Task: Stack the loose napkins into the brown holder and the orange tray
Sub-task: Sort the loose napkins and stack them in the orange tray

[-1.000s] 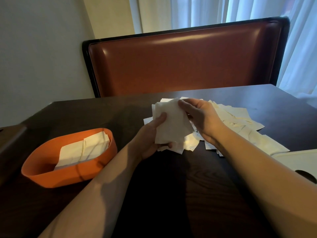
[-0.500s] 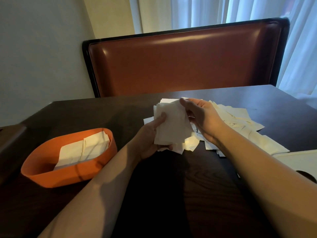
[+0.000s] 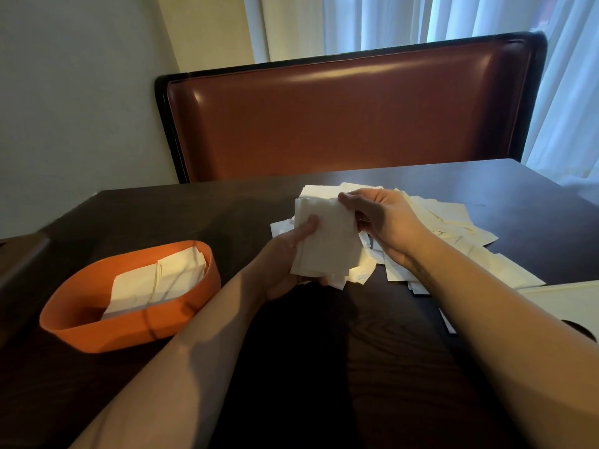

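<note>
Gripping a small stack [image 3: 325,241] of napkins at frame centre, the left hand [image 3: 285,260] is curled under it, while its top edge is pinched by the right hand [image 3: 385,222]. Loose napkins [image 3: 453,231] are spread at right; the tray [image 3: 129,332], partly filled, is seen lower left.

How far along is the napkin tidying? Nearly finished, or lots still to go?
Partly done. The orange tray already holds some stacked napkins. Right now the left hand grips a small bundle while the right hand pinches its top edge. A loose pile still covers the table. No brown holder is clearly in view.
</note>
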Demonstrator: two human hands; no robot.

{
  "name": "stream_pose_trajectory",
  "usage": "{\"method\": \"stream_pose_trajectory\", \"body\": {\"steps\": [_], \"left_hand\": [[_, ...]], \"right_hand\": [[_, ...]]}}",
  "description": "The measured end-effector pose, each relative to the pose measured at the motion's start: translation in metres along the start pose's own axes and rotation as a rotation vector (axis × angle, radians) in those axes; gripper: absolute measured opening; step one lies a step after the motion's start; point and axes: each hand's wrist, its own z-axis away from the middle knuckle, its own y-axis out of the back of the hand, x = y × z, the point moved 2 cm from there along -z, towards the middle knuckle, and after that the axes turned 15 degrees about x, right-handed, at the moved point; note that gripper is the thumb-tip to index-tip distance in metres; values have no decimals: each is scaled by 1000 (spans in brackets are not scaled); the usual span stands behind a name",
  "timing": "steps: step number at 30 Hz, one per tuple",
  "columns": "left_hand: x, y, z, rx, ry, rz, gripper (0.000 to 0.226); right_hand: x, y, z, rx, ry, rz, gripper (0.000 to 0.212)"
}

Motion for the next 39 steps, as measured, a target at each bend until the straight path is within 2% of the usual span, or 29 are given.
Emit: {"method": "stream_pose_trajectory", "body": {"steps": [6, 9, 11, 15, 20, 22, 25, 27, 29, 32, 39], "left_hand": [[-2, -4, 3, -71, 20, -38, 24], [-1, -3, 2, -76, 12, -15, 22], [0, -1, 1, -48, 0, 2, 20], [1, 2, -1, 19, -21, 81, 17], [6, 5, -2, 196, -68, 157, 11], [7, 6, -3, 250, -89, 185, 12], [5, 7, -6, 248, -108, 183, 18], [5, 6, -5, 232, -122, 158, 18], [5, 4, -4, 214, -134, 133, 19], [4, 2, -3, 175, -119, 100, 25], [2, 4, -5, 112, -116, 87, 46]], "right_hand": [[0, 5, -5, 96, -13, -118, 21], [2, 8, -8, 199, 12, -100, 21], [2, 10, -9, 216, 10, -82, 23], [1, 9, -6, 84, -44, 9, 20], [-3, 19, -11, 319, -12, -127, 29], [-9, 21, -9, 267, -26, -211, 19], [-17, 13, 0, -10, -108, -320, 18], [-14, 1, 6, -123, -141, -263, 25], [-7, -9, 7, -55, -53, -110, 25], [1, -17, 5, 107, 112, 116, 7], [6, -16, 6, 146, 73, 164, 11]]}}
